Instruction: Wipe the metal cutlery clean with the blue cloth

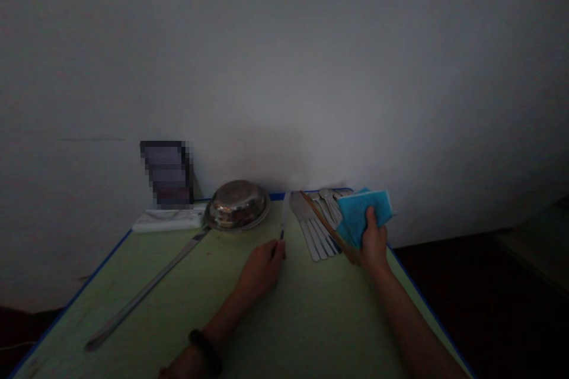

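My left hand (263, 266) rests on the green table (311, 320), fingers pinched on the dark handle of a table knife (284, 216) whose blade points toward the wall. My right hand (373, 243) grips a folded blue cloth (362, 213) held just above the table's right side. Below the cloth lies a row of several steel knives (311, 226), with spoons (326, 196) behind them.
A metal ladle lies diagonally across the left half, its bowl (237, 206) by the wall and its long handle (146, 290) running toward the near left edge. A white slab (168, 219) with a blurred upright object (166, 173) stands at the back left. A wooden strip (329, 228) lies beside the knives.
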